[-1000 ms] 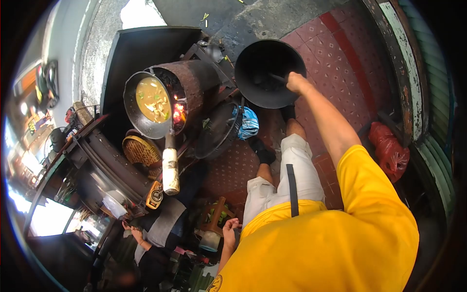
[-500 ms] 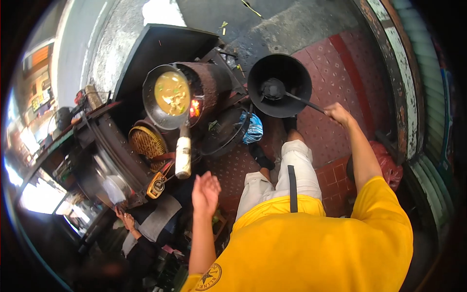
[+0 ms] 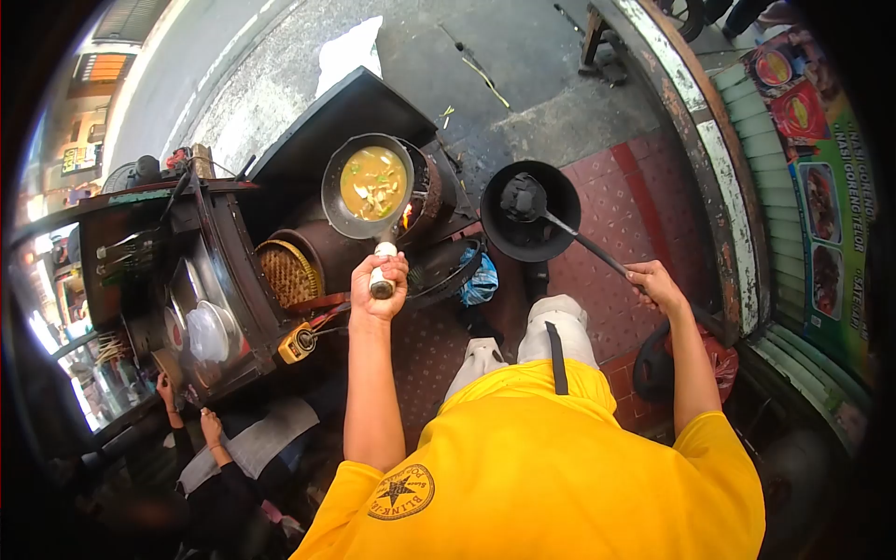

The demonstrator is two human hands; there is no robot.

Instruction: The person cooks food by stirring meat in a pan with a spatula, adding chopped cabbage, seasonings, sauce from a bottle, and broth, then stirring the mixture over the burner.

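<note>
My left hand (image 3: 381, 285) is wrapped round the pale handle (image 3: 384, 250) of a wok (image 3: 338, 213). Yellowish broth (image 3: 373, 182) with pieces of food and green bits fills its middle. Orange flame (image 3: 407, 217) shows beside the wok at the opening of a rusty drum stove (image 3: 446, 191). On the other side, my right hand (image 3: 656, 285) grips the end of a long-handled ladle (image 3: 594, 247). Its bowl, dark and seemingly holding black matter, is over or inside a deep black bucket (image 3: 549, 245); how deep I cannot tell.
A dark cart (image 3: 233, 271) with dishes stands on the left, with a yellow woven basket (image 3: 291, 275) beside it. Another person's hands (image 3: 212, 427) are at the cart's lower end. A blue plastic bag (image 3: 481, 282) lies near my feet, and a red bag (image 3: 721, 364) sits at right.
My left hand has moved up and closed round the wok handle. The ladle's bowl has shifted toward the bucket's upper left, with my right hand still on its handle. The camera view has shifted.
</note>
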